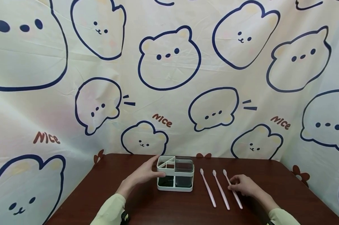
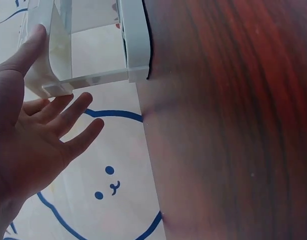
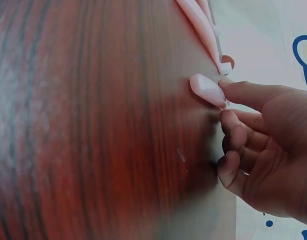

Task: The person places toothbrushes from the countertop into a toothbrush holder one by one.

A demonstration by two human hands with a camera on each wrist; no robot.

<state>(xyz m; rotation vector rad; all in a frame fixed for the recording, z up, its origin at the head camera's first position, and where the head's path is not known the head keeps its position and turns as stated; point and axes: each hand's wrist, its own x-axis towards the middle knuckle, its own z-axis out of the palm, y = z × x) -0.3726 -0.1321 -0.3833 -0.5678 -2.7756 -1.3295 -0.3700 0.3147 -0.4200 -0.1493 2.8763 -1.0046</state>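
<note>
A white two-tier toothbrush holder (image 1: pixel 169 173) with divided openings and a clear grey cup section stands on the table. My left hand (image 1: pixel 143 172) grips its left side at the upper tier, with the thumb across the front; in the left wrist view the fingers reach round the holder's frame (image 2: pixel 136 37). Three pink toothbrushes lie side by side to the right, heads pointing away. My right hand (image 1: pixel 245 185) pinches the rightmost toothbrush (image 1: pixel 238 199) by its handle between thumb and forefinger. The middle toothbrush (image 1: pixel 222 192) and the left toothbrush (image 1: pixel 208 189) lie untouched.
The dark brown wooden table (image 1: pixel 141 206) runs back to a cream cloth (image 1: pixel 169 103) printed with cartoon bears, which hangs behind and along both sides. A black band (image 1: pixel 125 216) circles the left wrist.
</note>
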